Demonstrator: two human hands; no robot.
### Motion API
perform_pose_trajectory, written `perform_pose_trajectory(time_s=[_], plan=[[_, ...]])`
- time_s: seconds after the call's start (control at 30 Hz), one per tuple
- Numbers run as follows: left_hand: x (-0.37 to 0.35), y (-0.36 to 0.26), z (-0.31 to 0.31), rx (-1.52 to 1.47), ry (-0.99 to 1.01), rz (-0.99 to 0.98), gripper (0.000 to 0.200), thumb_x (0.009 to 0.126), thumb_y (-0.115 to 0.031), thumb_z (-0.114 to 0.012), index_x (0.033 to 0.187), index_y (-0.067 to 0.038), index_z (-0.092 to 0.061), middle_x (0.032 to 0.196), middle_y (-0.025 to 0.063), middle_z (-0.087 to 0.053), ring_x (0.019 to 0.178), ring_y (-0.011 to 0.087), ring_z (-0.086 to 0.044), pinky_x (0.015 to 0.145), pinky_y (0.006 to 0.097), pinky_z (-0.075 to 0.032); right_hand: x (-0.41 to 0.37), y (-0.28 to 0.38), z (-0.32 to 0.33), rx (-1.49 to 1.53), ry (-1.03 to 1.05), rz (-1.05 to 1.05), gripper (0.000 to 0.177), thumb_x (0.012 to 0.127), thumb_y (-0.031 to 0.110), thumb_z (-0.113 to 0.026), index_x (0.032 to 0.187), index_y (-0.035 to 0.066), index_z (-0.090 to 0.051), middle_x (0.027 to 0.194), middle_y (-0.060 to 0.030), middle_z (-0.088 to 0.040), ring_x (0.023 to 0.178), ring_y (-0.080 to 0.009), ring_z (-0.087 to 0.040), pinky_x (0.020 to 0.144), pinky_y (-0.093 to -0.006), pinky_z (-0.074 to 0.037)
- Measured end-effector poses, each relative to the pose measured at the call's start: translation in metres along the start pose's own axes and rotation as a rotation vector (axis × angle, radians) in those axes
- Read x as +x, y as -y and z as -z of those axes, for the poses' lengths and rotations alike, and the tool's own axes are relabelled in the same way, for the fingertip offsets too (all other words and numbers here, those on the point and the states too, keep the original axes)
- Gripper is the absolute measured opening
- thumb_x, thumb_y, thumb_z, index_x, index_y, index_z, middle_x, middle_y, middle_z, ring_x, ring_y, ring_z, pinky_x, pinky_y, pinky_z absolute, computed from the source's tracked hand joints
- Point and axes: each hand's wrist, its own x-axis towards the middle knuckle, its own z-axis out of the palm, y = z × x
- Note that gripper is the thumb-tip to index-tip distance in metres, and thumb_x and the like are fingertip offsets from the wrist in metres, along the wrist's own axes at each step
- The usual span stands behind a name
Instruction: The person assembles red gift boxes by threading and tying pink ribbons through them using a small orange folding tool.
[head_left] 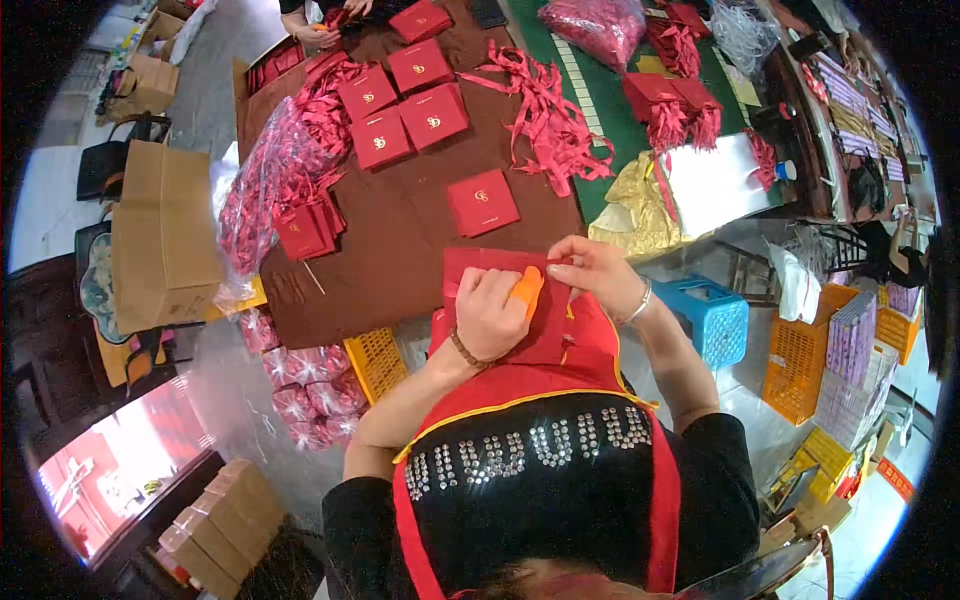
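Observation:
A flat, dark red pouch (545,335) lies opened out against the red apron at the near table edge. My left hand (492,315) is closed over it, fingers curled, with a bright orange cover or handle (527,287) at the thumb. At the pouch's upper right edge, my right hand (598,277) pinches with thumb and forefinger. A small stack of finished-looking red pouches (483,201) with gold lettering sits just beyond my hands.
Several more stacks of red pouches (434,117) cover the brown tabletop (400,220). Red ribbons (555,125) lie at right, and a clear plastic bag (275,175) of red pieces at left. A blue stool (707,320) stands right. Another person's hand (318,36) works across the table.

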Motion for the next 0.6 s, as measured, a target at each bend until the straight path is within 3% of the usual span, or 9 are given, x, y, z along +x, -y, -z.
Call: perform_pose_trajectory(time_s=[0.27, 0.6], plan=[[-0.007, 0.017, 0.031, 0.016, -0.011, 0.119, 0.016, 0.062, -0.008, -0.064, 0.077, -0.004, -0.059, 0.075, 0.0037, -0.056, 0.064, 0.0176, -0.053, 0.059, 0.0325, -0.035, 0.006, 0.006, -0.033, -0.078, -0.035, 0.047, 0.017, 0.083, 0.012, -0.057, 0.098, 0.005, -0.054, 0.077, 0.0026, -0.052, 0.07, -0.0035, -0.049, 0.057, -0.0192, -0.044], [-0.004, 0.023, 0.045, 0.062, 0.098, 0.031, 0.016, 0.063, -0.006, -0.066, 0.076, -0.004, -0.058, 0.07, 0.0059, -0.052, 0.063, 0.0208, -0.051, 0.062, 0.0348, -0.035, 0.006, -0.004, -0.051, -0.147, -0.086, 0.135, 0.016, 0.084, 0.01, -0.055, 0.099, 0.004, -0.053, 0.079, 0.0025, -0.053, 0.069, -0.0034, -0.049, 0.059, -0.0194, -0.044]])
